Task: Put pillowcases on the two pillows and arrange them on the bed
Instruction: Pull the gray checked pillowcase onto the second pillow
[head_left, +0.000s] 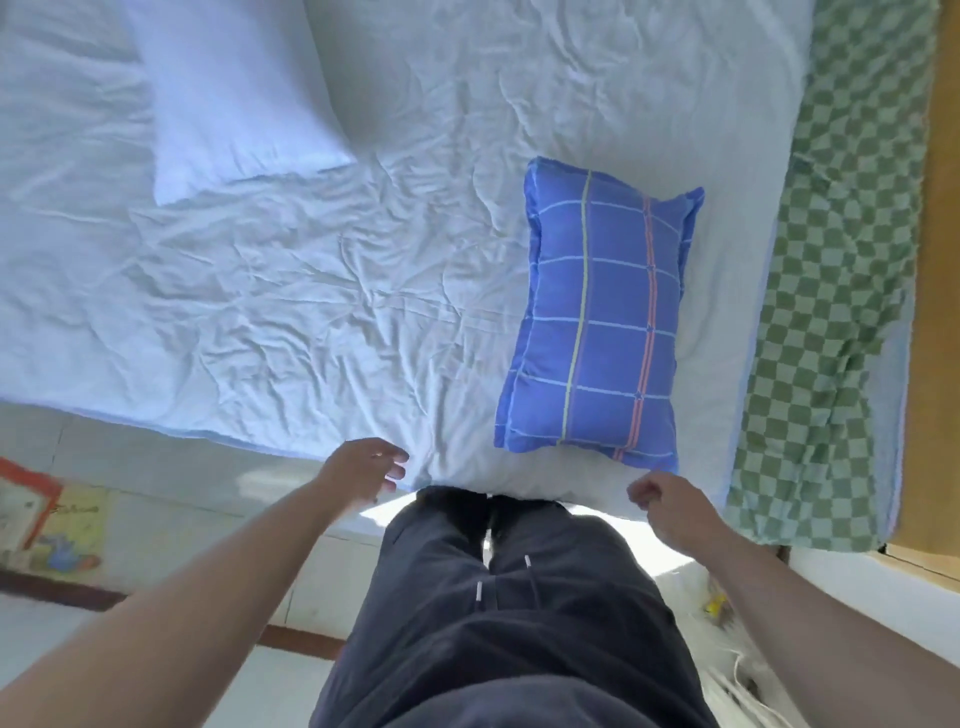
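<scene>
A pillow in a blue checked pillowcase (602, 317) lies flat on the bed's white sheet (311, 291), near the right side. A second pillow in a plain white case (234, 98) lies at the upper left of the bed. My left hand (366, 465) hovers over the near bed edge with loose, slightly spread fingers and holds nothing. My right hand (662, 501) hangs just below the blue pillow's near corner, fingers loosely curled, also holding nothing. Neither hand touches a pillow.
A green-and-white checked blanket (836, 291) runs along the bed's right side beside a wooden edge (935, 312). My dark trousers (498, 623) stand against the bed's near edge. A colourful mat (47, 519) lies on the floor at left; white bags (727, 670) lie at lower right.
</scene>
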